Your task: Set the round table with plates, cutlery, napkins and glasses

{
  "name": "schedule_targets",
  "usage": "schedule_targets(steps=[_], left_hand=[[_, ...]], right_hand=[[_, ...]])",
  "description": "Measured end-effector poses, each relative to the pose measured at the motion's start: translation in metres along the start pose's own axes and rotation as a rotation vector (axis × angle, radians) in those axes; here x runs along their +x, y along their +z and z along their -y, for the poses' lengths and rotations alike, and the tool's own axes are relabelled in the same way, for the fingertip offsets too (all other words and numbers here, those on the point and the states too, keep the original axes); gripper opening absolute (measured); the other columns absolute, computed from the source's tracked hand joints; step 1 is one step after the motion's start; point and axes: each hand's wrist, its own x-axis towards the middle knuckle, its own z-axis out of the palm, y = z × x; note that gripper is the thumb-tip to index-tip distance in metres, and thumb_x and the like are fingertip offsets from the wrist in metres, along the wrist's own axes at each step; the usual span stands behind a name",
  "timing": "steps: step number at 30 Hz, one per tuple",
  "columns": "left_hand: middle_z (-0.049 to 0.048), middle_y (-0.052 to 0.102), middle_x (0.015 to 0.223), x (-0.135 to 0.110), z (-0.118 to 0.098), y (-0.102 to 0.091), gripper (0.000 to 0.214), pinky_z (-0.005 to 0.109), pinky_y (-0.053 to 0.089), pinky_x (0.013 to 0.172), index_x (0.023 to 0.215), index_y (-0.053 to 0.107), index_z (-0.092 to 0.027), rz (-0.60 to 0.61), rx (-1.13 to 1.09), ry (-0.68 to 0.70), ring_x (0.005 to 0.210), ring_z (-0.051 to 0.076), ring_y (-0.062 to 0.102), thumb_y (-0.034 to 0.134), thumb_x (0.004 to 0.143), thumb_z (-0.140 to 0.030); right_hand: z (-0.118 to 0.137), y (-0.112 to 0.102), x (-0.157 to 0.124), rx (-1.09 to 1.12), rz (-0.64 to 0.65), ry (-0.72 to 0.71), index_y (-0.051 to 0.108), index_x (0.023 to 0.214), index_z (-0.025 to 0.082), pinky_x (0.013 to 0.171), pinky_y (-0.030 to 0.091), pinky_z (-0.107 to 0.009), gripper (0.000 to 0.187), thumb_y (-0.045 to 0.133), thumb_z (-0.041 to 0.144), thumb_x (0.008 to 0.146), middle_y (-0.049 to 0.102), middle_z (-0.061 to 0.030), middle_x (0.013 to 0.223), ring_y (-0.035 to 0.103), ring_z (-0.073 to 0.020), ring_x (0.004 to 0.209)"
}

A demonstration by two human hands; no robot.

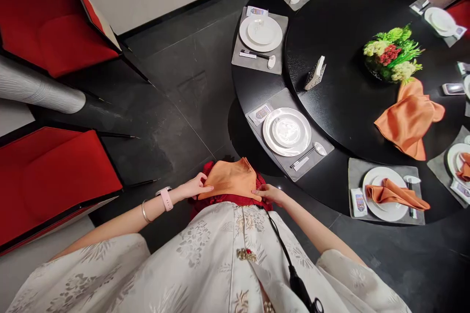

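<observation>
An orange cloth napkin (231, 179) lies spread over a piece of red fabric (229, 200) just in front of my body. My left hand (194, 187), with a pink watch and a bangle on its wrist, pinches the napkin's left edge. My right hand (266, 194) grips its lower right corner. Beyond my right hand stands a round black table (319, 190), its rim apart from both hands. The nearest place setting holds a stacked white plate (287, 131) on a grey mat (279, 100), with chopsticks on a rest.
Red chairs (58, 181) stand to my left, along with a ribbed silver cylinder (36, 85). The table has a black turntable (330, 58) bearing a flower arrangement (392, 54) and another orange napkin (409, 118). Further place settings circle it, above a dark floor (172, 83).
</observation>
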Motion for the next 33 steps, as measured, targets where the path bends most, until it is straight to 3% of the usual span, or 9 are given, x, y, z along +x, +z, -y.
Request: schedule_targets(steps=[5,8,12,15,17,22,25,29,33], left_hand=[[0.0049,0.064,0.092,0.007,-0.019,-0.019,0.067,0.027,0.047,0.070,0.119,0.048,-0.019,0.143,-0.305,0.116,0.081,0.017,0.062,0.078,0.060,-0.033],[0.0052,0.062,0.096,0.006,-0.040,-0.033,0.048,0.030,0.046,0.077,0.114,0.056,-0.020,-0.001,-0.046,0.411,0.087,0.018,0.059,0.070,0.070,-0.033],[0.0048,0.057,0.087,-0.003,-0.063,-0.042,0.016,0.032,0.043,0.080,0.089,0.067,-0.020,-0.295,0.440,0.734,0.082,0.018,0.052,0.055,0.082,-0.029],[0.0065,0.055,0.095,-0.007,-0.070,-0.044,0.015,0.034,0.042,0.086,0.082,0.065,-0.019,-0.412,0.472,0.831,0.090,0.020,0.051,0.053,0.083,-0.028],[0.0065,0.056,0.094,-0.007,-0.071,-0.044,0.017,0.035,0.042,0.086,0.079,0.062,-0.017,-0.321,0.376,0.809,0.092,0.020,0.051,0.055,0.083,-0.032],[-0.0005,0.054,0.074,-0.005,-0.064,-0.041,0.028,0.024,0.042,0.061,0.084,0.056,-0.016,0.068,-0.087,0.418,0.067,0.012,0.049,0.058,0.080,-0.044],[-0.0007,0.053,0.075,-0.006,-0.047,-0.035,0.033,0.021,0.040,0.056,0.083,0.056,-0.014,0.203,-0.213,0.138,0.064,0.009,0.049,0.068,0.070,-0.042],[-0.0025,0.051,0.070,-0.012,-0.015,-0.018,0.039,0.022,0.042,0.052,0.083,0.055,-0.014,0.186,-0.093,-0.096,0.059,0.009,0.048,0.074,0.060,-0.038],[-0.0047,0.051,0.074,-0.016,-0.005,-0.006,0.056,0.022,0.042,0.051,0.107,0.048,-0.019,0.025,-0.014,-0.060,0.060,0.011,0.050,0.073,0.058,-0.032]], right_hand=[[0.025,-0.004,-0.008,0.351,0.070,-0.355,0.057,0.091,0.018,0.073,0.050,-0.028,0.054,0.087,0.032,0.048,0.060,0.0005,0.078,0.061,-0.0143,0.074],[0.041,-0.007,-0.023,0.061,-0.061,-0.650,0.054,0.115,0.024,0.082,0.049,-0.034,0.060,0.080,0.031,0.062,0.059,-0.0010,0.088,0.059,-0.0174,0.086],[0.055,-0.009,-0.043,-0.558,-0.346,-0.879,0.061,0.108,0.022,0.084,0.045,-0.038,0.028,0.062,0.031,0.081,0.055,-0.0068,0.093,0.054,-0.0208,0.088],[0.065,-0.014,-0.050,-0.666,-0.503,-0.955,0.063,0.093,0.021,0.082,0.044,-0.037,0.016,0.058,0.033,0.084,0.053,-0.0083,0.094,0.053,-0.0218,0.089],[0.073,-0.019,-0.051,-0.582,-0.467,-0.967,0.059,0.077,0.019,0.083,0.044,-0.036,0.020,0.067,0.037,0.078,0.054,-0.0090,0.098,0.052,-0.0225,0.095],[0.070,-0.022,-0.040,0.006,0.100,-0.603,0.046,0.069,0.018,0.065,0.045,-0.024,0.040,0.076,0.045,0.067,0.056,-0.0002,0.075,0.055,-0.0124,0.072],[0.045,-0.012,-0.024,0.305,0.258,-0.291,0.054,0.082,0.016,0.065,0.049,-0.022,0.037,0.075,0.043,0.069,0.062,-0.0018,0.080,0.060,-0.0112,0.072],[0.005,0.001,-0.004,0.192,0.222,0.096,0.056,0.084,0.014,0.046,0.047,-0.020,0.039,0.076,0.043,0.067,0.061,-0.0007,0.062,0.056,-0.0102,0.051],[-0.012,0.006,0.002,0.110,0.064,0.071,0.054,0.075,0.014,0.037,0.036,-0.017,0.039,0.083,0.036,0.059,0.051,0.0054,0.048,0.045,-0.0058,0.041]])
